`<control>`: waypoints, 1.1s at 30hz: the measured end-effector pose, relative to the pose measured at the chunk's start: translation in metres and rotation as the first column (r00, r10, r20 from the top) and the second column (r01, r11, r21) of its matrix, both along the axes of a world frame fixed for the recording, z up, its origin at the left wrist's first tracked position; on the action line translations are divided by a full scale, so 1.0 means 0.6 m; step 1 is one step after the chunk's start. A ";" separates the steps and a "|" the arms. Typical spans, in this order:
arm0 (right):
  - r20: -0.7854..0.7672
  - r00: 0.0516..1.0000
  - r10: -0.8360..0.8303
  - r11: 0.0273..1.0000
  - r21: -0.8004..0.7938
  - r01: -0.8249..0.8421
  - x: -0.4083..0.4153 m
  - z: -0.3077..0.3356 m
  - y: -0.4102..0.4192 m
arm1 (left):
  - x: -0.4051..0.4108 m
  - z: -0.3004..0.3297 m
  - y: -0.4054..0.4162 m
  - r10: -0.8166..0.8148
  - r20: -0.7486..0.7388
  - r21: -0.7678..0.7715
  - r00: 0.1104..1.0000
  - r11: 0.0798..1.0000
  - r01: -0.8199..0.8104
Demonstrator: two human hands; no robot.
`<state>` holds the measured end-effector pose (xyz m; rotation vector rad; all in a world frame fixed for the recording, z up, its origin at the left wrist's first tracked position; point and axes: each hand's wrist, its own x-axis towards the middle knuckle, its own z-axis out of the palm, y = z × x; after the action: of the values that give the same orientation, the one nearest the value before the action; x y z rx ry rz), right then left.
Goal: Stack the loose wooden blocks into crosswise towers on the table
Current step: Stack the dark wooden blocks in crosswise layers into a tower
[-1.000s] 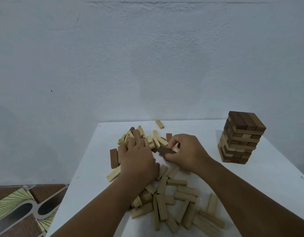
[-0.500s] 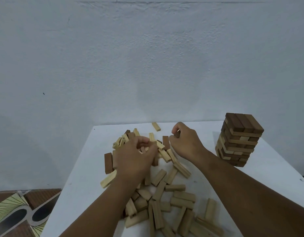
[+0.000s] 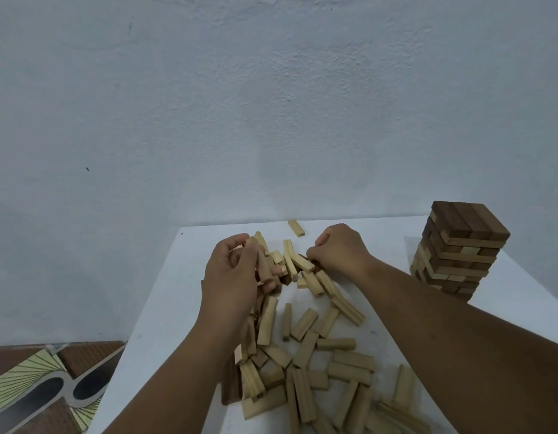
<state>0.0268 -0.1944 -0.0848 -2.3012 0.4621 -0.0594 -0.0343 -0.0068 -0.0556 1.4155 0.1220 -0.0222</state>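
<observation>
White table bears the work | finished crosswise tower at right, clear of pile | loose blocks heaped centre, awaiting stacking | left hand grips pale blocks, likely gathering | right hand curled into pile, contents hidden.

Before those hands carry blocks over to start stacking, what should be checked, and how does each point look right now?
1. Left hand grips blocks: ok, light ones between its fingers.
2. Right hand holds a block: cannot tell, its curled fingers hide it.
3. Finished tower stands upright and apart from both arms: ok.
4. Bare spot on the table for a new tower: ok, at the left.
5. Loose pile sorted: not ok, blocks lie crisscrossed.
</observation>
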 end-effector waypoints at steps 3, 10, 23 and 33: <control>0.089 0.996 -0.008 0.995 0.100 -0.001 -0.015 0.005 0.000 | -0.011 0.001 0.001 -0.004 0.008 -0.013 1.000 1.000 0.004; 0.336 0.942 -0.023 0.974 0.219 -0.055 -0.075 0.035 -0.003 | -0.049 0.010 0.005 -0.063 0.018 0.006 0.998 0.998 0.063; 0.321 0.938 -0.128 0.977 0.205 0.064 -0.353 0.014 -0.134 | -0.184 -0.013 -0.111 -0.387 0.098 0.417 0.917 0.852 0.315; 0.119 0.988 -0.094 0.995 -0.027 0.098 -0.455 -0.004 -0.217 | -0.265 -0.042 -0.231 -0.579 0.162 0.763 0.799 0.587 0.271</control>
<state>-0.2459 -0.3246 -0.0873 -2.2915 0.5138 -0.2509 -0.1932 -0.1453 -0.0809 2.1820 -0.6498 -0.1063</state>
